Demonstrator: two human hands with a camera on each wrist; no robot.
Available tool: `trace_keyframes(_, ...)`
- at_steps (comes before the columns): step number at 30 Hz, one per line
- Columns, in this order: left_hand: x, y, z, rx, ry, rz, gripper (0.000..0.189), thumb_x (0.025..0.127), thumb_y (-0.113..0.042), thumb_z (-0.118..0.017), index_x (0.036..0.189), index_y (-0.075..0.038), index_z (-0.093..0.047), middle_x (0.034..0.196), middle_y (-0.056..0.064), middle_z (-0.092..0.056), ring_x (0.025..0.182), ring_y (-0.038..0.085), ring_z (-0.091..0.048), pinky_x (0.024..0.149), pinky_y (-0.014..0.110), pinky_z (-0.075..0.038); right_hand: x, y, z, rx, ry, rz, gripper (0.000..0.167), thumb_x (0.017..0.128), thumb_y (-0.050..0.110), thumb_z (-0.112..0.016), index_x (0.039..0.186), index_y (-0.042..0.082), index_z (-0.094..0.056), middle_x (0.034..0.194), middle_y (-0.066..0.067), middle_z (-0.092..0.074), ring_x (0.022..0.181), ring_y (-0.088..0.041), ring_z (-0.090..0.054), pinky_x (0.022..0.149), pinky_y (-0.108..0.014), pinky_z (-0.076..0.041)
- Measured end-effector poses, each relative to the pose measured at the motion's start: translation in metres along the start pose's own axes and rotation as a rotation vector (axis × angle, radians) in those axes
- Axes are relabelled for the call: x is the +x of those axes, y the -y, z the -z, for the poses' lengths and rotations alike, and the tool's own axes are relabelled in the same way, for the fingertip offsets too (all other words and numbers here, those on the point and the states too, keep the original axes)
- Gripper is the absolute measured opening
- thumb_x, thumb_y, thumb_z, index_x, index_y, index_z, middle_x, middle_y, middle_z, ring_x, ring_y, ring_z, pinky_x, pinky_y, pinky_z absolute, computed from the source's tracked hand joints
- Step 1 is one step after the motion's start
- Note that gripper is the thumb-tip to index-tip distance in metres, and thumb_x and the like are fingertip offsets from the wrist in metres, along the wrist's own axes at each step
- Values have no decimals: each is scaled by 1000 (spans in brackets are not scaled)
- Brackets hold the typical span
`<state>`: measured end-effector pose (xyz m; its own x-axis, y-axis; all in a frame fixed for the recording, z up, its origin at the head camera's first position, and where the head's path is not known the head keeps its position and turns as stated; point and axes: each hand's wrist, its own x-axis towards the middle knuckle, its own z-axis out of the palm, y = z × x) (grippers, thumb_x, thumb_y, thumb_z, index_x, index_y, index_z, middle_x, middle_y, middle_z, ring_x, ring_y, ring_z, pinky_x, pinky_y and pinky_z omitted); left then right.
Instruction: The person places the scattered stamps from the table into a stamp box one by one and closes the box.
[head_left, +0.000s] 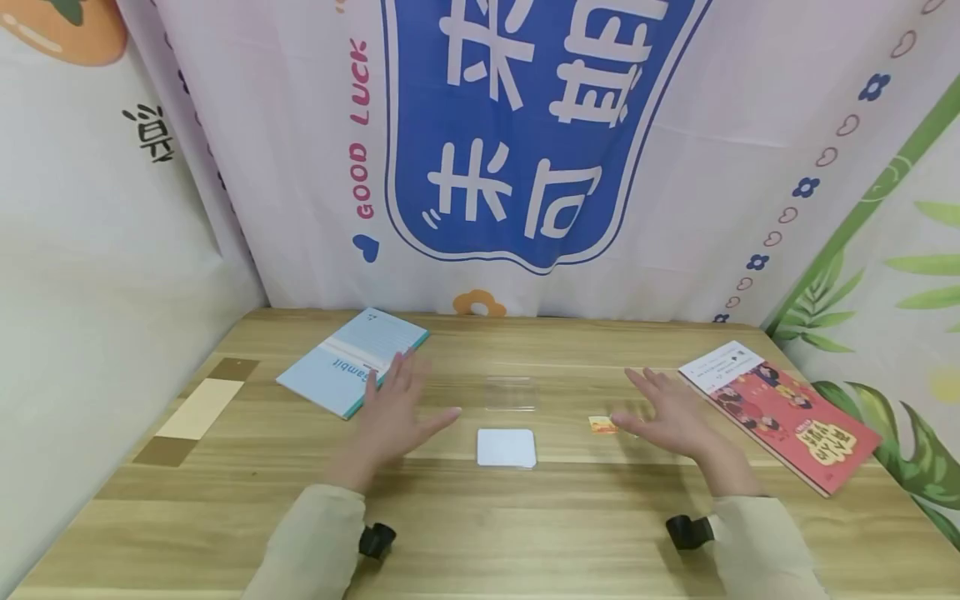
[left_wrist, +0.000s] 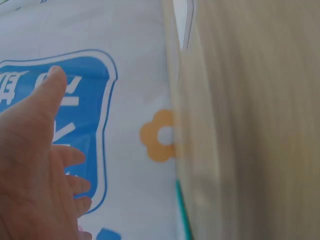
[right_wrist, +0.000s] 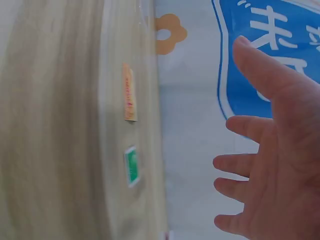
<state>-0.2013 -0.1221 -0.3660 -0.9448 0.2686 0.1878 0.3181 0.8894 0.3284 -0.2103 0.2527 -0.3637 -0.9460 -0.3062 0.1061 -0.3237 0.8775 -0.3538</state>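
Note:
My left hand [head_left: 392, 423], fingers spread and holding nothing, hovers over the table between the blue notebook [head_left: 348, 360] and a white rounded card-like piece [head_left: 507, 448]. Behind that white piece lies a clear flat plastic piece [head_left: 512, 394]. My right hand [head_left: 670, 418] is also raised and unfilled, its thumb overlapping a small orange-and-yellow packet or card [head_left: 602, 425] in the head view. Beside that, the right wrist view shows a small green piece with a white edge [right_wrist: 132, 166], mostly hidden behind the hand in the head view.
On the right of the wooden table [head_left: 465, 533] lies a red booklet [head_left: 787, 421]. Brown and cream strips [head_left: 198, 408] mark the left side. A printed curtain [head_left: 315, 167] hangs behind the table, with more cloth at both sides. Each wrist wears a black camera mount [head_left: 377, 541].

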Motion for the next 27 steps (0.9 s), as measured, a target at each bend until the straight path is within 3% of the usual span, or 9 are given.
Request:
trace_keyframes(6,5,-13,-25,-102,30,-46,86,77,-65,-39,137,-6,-19,141,15,-4,128,27,1,95,56,1,2,-15,-27,159,8,34,75,78,40,-60,129,-6,-32,128,-30,-30,117,-46,-23,92,-57,-16)
trace_keyframes(12,5,-9,-41,-233,45,-55,79,81,-56,-45,135,-3,-24,140,16,-12,127,30,-5,95,56,-2,-2,-27,-43,303,32,-2,71,80,37,-59,130,-4,-32,130,-26,-30,118,-44,-23,93,-54,-18)
trace_keyframes(16,5,-6,-53,-308,84,-69,78,82,-54,-44,134,0,-25,139,19,-17,126,33,-9,94,57,-5,-3,-31,-49,354,3,-12,68,80,36,-60,129,-3,-34,130,-28,-29,118,-44,-23,93,-55,-17)
trace_keyframes(22,4,-2,-67,-401,74,-77,75,79,-51,-53,131,-1,-34,138,17,-22,126,31,-13,97,52,-6,-1,-33,-58,428,-67,-37,60,79,31,-62,125,-1,-42,130,-28,-29,118,-44,-22,93,-56,-14)
trace_keyframes(27,2,0,-73,-411,77,-89,78,73,-54,-58,131,-5,-37,137,16,-24,127,29,-12,98,49,-4,-1,-35,-62,421,-131,-22,50,78,23,-64,119,-3,-49,127,-30,-32,116,-47,-24,91,-58,-16)
